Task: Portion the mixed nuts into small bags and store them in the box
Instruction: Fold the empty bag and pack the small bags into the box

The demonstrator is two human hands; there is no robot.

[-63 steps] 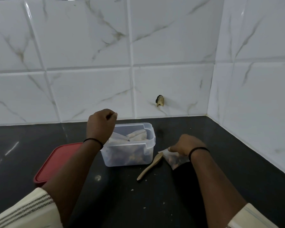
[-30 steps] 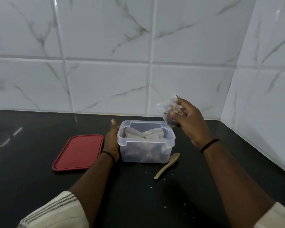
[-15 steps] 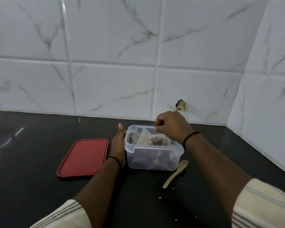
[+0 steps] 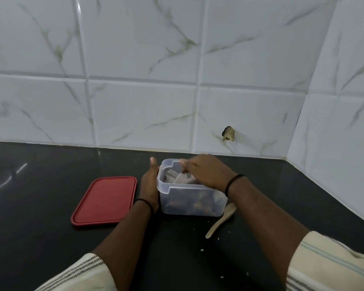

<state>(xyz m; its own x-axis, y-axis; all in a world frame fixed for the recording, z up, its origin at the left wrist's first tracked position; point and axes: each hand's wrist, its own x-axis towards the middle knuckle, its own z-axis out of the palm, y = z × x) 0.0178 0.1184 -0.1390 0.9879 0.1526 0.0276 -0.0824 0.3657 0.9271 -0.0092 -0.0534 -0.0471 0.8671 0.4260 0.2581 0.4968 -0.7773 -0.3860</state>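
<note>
One clear plastic box (image 4: 190,203). One red lid (image 4: 104,201). One wooden spoon (image 4: 221,220). Two hands: left hand (image 4: 149,181), right hand (image 4: 206,171). Two black wristbands, one per wrist. Small bags (image 4: 180,179) in box: several, exact count unclear.

- The right hand (image 4: 206,172) covers much of the box (image 4: 189,198) opening; its fingertips are motion-blurred.
- The bags (image 4: 177,178) show only partly; their contents are unclear through the cloudy wall.
- The left hand's (image 4: 149,185) fingers sit hidden behind the box.
- Both sleeves are cut off by the bottom edge.
</note>
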